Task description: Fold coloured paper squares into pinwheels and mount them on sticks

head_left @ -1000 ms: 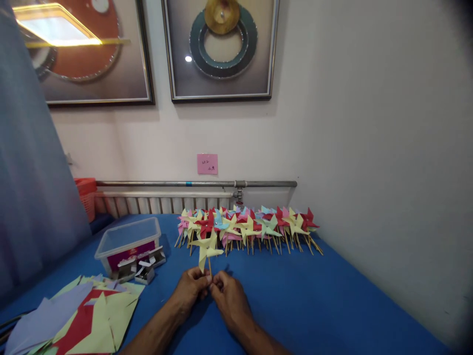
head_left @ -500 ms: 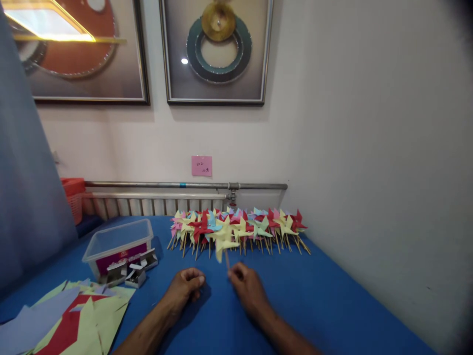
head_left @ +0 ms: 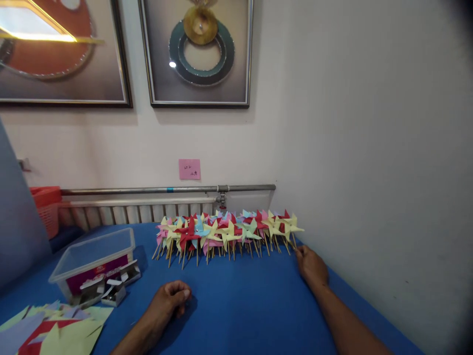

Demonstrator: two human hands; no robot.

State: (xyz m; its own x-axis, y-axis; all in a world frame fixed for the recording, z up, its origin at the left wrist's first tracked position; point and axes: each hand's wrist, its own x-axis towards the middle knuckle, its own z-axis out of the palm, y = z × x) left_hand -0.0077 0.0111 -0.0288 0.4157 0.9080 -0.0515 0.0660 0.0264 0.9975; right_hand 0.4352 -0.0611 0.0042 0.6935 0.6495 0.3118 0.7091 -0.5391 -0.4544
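A long row of paper pinwheels (head_left: 225, 231) on wooden sticks, yellow, red, pink and light blue, lies along the back of the blue table (head_left: 240, 301). My right hand (head_left: 312, 267) is stretched to the row's right end, its fingertips pinched on the stick of a yellow pinwheel (head_left: 293, 226) that lies against the last ones there. Nearer to me, my left hand (head_left: 168, 298) rests on the table left of centre, fingers curled into a loose fist with nothing in them.
A clear plastic tub (head_left: 92, 259) stands at the left with small grey metal boxes (head_left: 111, 288) in front of it. Cut coloured paper sheets (head_left: 55, 333) lie at the bottom left. A wall (head_left: 369, 172) runs close along the right; a radiator pipe (head_left: 166, 189) runs behind the pinwheels.
My right hand carried the yellow pinwheel from the table's middle to the right end of the row. My left hand let go of it and stayed behind. My view turned to the right.
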